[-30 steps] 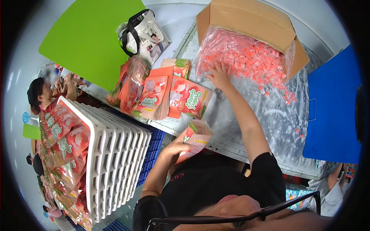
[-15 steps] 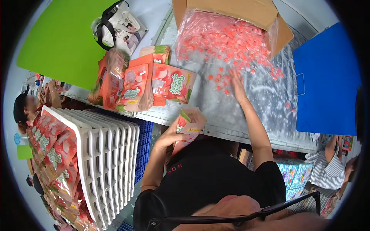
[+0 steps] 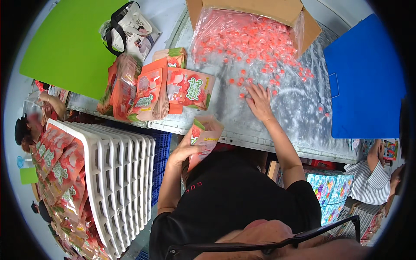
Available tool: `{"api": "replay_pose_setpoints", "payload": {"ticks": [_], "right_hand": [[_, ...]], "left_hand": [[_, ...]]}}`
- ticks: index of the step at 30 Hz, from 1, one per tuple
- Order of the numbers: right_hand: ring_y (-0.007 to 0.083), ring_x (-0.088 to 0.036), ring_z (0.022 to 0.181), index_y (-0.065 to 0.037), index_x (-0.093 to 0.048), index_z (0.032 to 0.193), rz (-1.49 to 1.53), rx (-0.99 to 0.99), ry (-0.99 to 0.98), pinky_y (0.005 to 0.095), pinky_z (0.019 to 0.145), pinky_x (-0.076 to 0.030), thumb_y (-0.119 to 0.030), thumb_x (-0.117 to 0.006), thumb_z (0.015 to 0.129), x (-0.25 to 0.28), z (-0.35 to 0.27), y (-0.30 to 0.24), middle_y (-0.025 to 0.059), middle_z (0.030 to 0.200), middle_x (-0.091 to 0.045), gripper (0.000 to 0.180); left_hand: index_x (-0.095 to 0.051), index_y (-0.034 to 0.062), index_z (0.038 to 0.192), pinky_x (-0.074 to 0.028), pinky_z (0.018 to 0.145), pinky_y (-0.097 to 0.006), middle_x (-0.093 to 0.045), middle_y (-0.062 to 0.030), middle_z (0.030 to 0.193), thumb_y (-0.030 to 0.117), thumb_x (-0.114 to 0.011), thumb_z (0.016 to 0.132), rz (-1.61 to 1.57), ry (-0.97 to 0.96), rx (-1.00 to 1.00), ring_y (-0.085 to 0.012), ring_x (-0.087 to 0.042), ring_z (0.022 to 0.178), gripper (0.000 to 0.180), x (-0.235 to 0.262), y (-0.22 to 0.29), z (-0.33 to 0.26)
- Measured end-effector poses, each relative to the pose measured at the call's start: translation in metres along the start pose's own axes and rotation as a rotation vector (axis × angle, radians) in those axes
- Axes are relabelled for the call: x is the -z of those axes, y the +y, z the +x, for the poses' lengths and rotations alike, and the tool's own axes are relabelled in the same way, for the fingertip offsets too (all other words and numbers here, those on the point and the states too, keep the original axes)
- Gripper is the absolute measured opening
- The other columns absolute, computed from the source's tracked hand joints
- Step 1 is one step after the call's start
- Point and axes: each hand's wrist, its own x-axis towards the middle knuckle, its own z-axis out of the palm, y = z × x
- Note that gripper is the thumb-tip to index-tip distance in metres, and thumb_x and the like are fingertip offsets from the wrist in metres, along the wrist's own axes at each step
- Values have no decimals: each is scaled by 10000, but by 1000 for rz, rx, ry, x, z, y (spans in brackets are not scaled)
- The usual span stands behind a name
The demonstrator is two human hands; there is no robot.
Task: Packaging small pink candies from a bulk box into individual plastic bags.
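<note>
Pink little candies (image 3: 260,47) lying just ahead of the right hand (image 3: 260,102), flat and spread on shiny plastic sheet (image 3: 294,108). Left hand (image 3: 186,149) gripping an open pink pouch (image 3: 203,136), near the body. Pouch stack (image 3: 151,91) lying beyond it.

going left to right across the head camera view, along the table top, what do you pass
Green board → black-and-white bag → stacks of flat orange pouches → right hand on the loose pink candies → blue board.
</note>
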Motion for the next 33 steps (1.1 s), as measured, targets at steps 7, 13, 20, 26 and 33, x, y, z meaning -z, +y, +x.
{"api": "replay_pose_setpoints", "payload": {"ticks": [7, 13, 20, 26, 33], "right_hand": [[365, -399, 1438, -118, -476, 1507, 116, -88, 85, 561, 1228, -205, -124, -599, 933, 2, -27, 9, 151, 1511, -494, 588], [345, -454, 1405, -82, -549, 1450, 799, -371, 130, 461, 1217, -284, -93, -505, 947, 17, -35, 14, 155, 1502, -514, 506], [323, -504, 1340, -149, -667, 1339, 310, 12, 109, 426, 1171, -357, -107, -550, 945, 15, 34, 29, 102, 1473, -567, 413], [307, -518, 1313, -153, -728, 1234, 330, -120, 41, 418, 1133, -400, -63, -664, 896, 4, 44, 58, 54, 1393, -626, 355], [315, -523, 1295, -130, -722, 1235, 524, -310, 210, 408, 1086, -409, -154, -752, 858, 24, -12, 45, 85, 1412, -590, 379]], "left_hand": [[-307, 18, 1579, -329, 1162, -366, -499, -79, 1458, 134, -778, 702, 5, -2, 0, -208, -448, 1370, 1002, 4, -10, 1], [-301, 22, 1584, -338, 1156, -368, -507, -81, 1452, 123, -772, 705, -9, -13, 22, -209, -456, 1363, 1002, 0, -10, 4], [-328, 23, 1570, -341, 1153, -366, -516, -79, 1430, 103, -762, 714, -4, -13, 21, -210, -464, 1352, 963, -4, -5, 4], [-346, 24, 1559, -347, 1147, -373, -528, -71, 1415, 103, -765, 716, -29, 5, 16, -211, -477, 1338, 945, 3, -10, -5], [-342, 4, 1569, -317, 1180, -394, -513, -110, 1469, 99, -762, 672, -27, 33, 64, -248, -458, 1379, 995, -1, -8, -3]]}}
